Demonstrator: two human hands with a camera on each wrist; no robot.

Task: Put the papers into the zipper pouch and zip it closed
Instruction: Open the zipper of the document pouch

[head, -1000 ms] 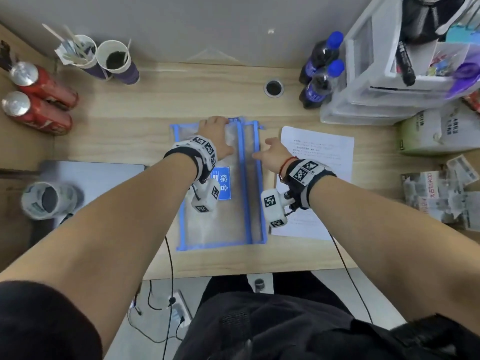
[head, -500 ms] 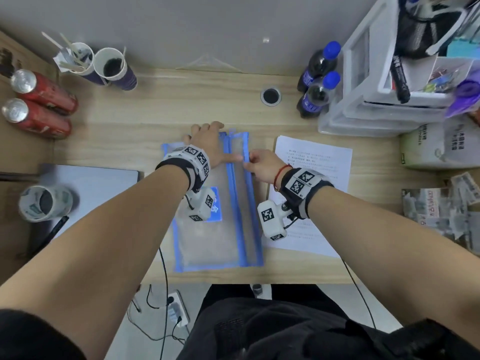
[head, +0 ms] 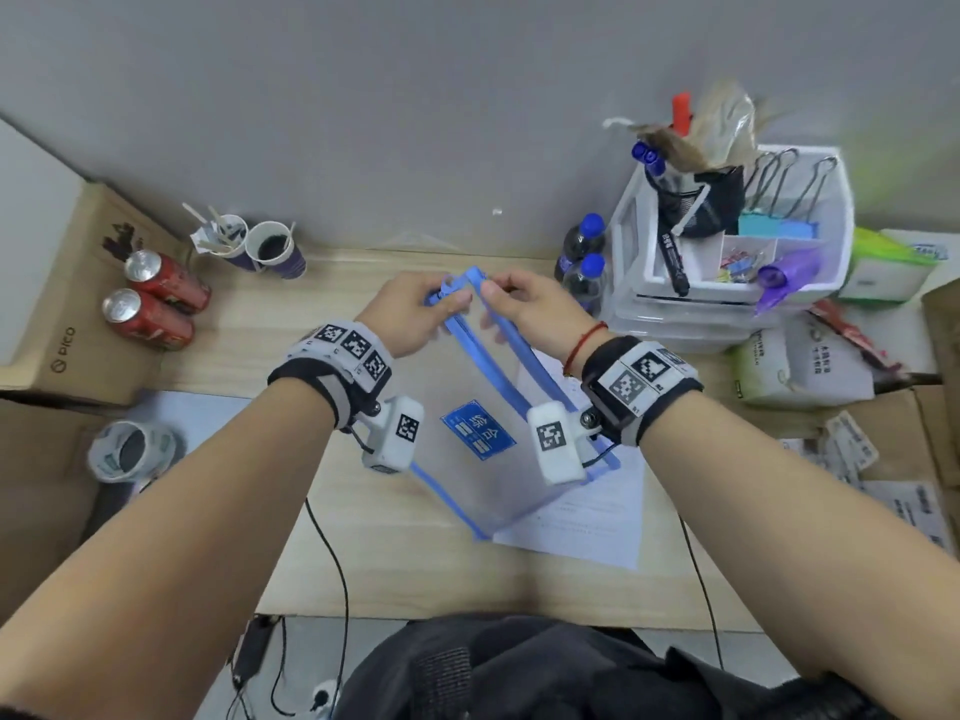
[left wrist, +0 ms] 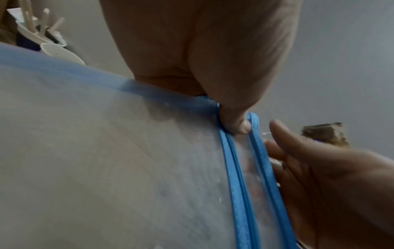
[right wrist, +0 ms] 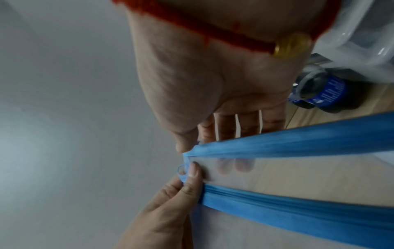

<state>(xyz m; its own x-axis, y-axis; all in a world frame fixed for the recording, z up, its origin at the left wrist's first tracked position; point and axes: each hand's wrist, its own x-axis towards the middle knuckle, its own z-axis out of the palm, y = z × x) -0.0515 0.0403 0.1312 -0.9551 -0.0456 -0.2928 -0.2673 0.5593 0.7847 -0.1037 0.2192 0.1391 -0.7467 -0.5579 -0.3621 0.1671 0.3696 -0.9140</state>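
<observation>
The translucent zipper pouch (head: 483,459) with blue edging and a blue label is lifted off the desk, its far end raised between both hands. My left hand (head: 415,314) pinches the blue zipper band at its far end (left wrist: 232,124), by the small zipper pull (right wrist: 183,171). My right hand (head: 524,309) pinches the pouch's top blue edge (right wrist: 277,148), thumb on one side and fingers behind the clear film. The zipper line (right wrist: 298,198) looks closed along its visible length. A printed paper sheet (head: 587,506) lies flat on the desk under the pouch's right side.
Two blue-capped bottles (head: 584,262) and a white organiser (head: 727,262) stand just right of my hands. Paper cups (head: 270,249) and red cans (head: 156,298) sit at the left. A tape roll (head: 130,452) lies near the left edge, tissue packs (head: 800,366) at the right.
The pouch lay flat on the desk with both hands resting on it; now both hands pinch its far end and have lifted it, tilting it over the paper. The head view tipped up.
</observation>
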